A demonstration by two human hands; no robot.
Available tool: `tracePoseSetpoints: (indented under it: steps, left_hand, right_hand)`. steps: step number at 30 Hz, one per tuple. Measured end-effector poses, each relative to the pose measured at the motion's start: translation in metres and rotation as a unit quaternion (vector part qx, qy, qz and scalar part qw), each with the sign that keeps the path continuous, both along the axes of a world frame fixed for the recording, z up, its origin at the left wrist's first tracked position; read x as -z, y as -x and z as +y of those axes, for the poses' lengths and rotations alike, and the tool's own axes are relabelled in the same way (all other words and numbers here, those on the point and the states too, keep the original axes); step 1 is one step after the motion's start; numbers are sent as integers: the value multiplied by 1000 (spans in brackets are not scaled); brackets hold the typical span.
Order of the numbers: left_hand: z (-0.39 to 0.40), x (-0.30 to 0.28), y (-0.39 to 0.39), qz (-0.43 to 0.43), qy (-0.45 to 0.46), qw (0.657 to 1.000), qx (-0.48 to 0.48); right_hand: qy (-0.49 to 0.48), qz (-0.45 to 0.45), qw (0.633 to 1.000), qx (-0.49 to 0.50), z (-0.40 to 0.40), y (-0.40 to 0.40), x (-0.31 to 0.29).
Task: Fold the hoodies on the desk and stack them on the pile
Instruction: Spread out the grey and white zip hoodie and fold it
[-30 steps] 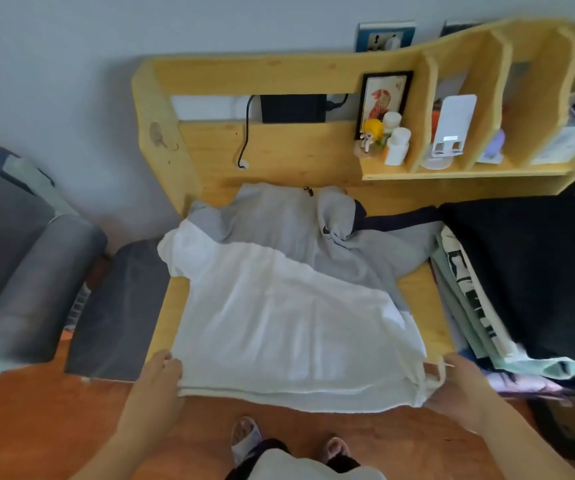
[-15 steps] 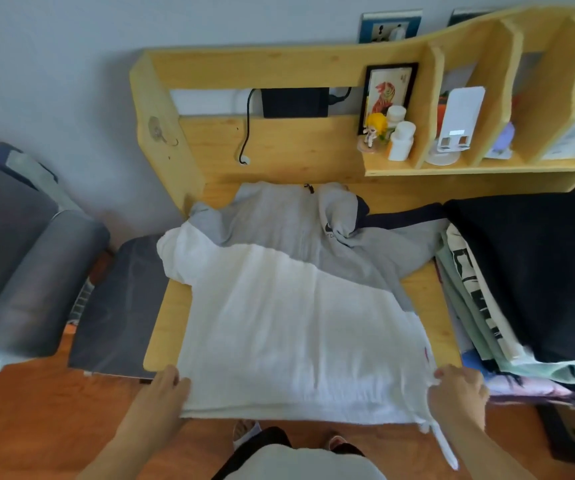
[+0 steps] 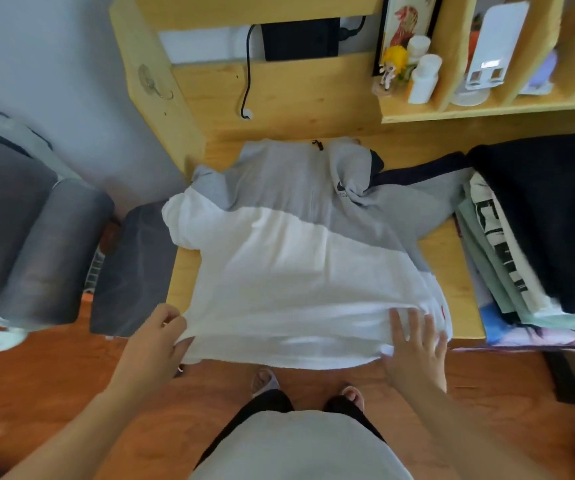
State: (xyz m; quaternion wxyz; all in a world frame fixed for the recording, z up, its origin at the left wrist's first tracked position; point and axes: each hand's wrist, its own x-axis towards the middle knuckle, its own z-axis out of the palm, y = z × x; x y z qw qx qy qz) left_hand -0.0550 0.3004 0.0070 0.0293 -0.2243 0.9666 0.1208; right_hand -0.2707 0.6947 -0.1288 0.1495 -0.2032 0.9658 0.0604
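Nearest, at six o'clock, the person's grey top and dark trousers fill the bottom of the view, with two slippered feet on the orange-brown floor (image 3: 54, 393). The left hand (image 3: 156, 336) at about seven o'clock has its fingers curled over the near left corner of the hoodie (image 3: 296, 271), pinching the hem. The right hand (image 3: 417, 344) at about five o'clock lies flat on the near right corner, fingers spread and straight, pressing the cloth down.

The hoodie lies spread across the wooden desk (image 3: 452, 268) in the middle of the view, its white lower part toward the person and hanging a little over the near edge, its grey upper part and hood toward twelve o'clock. A grey sleeve with a dark band reaches out toward two o'clock.

At three o'clock the pile (image 3: 521, 244) of folded clothes sits on the desk, a black garment on top, touching that sleeve. At nine o'clock a grey cushioned seat (image 3: 36, 244) stands off the desk. Farthest, at one o'clock, a shelf (image 3: 486, 110) carries white bottles, a small yellow-haired figure and a framed picture.
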Motion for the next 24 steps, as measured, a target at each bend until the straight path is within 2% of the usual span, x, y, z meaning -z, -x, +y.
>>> tracePoseSetpoints:
  steps: [4, 6, 9, 12, 15, 17, 18, 20, 21, 24]
  left_hand:
    - [1, 5, -21, -41, -14, 999, 11]
    - [0, 12, -27, -72, -13, 997, 20]
    - [3, 22, -30, -103, 34, 993, 38]
    - [8, 31, -30, -128, 75, 987, 60]
    - [9, 51, -36, -184, 105, 970, 117]
    - [10, 63, -42, -223, 110, 955, 162]
    - [11, 65, -41, -232, 115, 950, 175]
    - [10, 62, -27, -217, 110, 955, 167]
    - [7, 58, -11, -183, 108, 966, 148]
    - [-13, 50, 59, -71, 71, 992, 81]
  right_hand:
    - [-38, -16, 999, 26, 11, 19, -23]
    - [11, -4, 998, 55, 21, 28, -38]
    - [141, 40, 985, 96, 45, 32, -54]
    - [187, 104, 977, -2, 77, 21, -59]
    - [86, 54, 978, -183, 100, 18, -53]
    - [35, 32, 954, -296, 110, 24, -39]
    - [30, 27, 946, -322, 108, 30, -36]
    - [43, 2, 942, -333, 90, 49, -30]
    - [62, 6, 944, -323, 72, 63, -34]
    - [145, 4, 975, -171, -11, 114, -67]
